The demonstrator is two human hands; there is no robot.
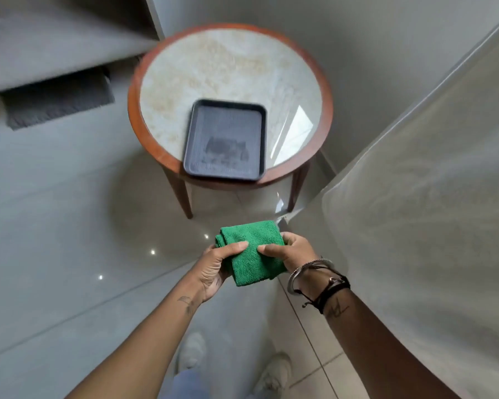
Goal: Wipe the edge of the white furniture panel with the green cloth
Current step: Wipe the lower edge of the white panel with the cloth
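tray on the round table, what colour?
Black tray, seen in the head view.

A round side table [230, 82] with a pale stone top, reddish wooden rim and wooden legs stands on glossy grey floor tiles [55, 226] showing small bright light reflections, a dark tray [226, 141] at its near edge, a grey mat [58, 102] beyond to the left.

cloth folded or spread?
Folded. The cloth shows stacked layers at its left edge, held as a compact pad between left hand and right hand.
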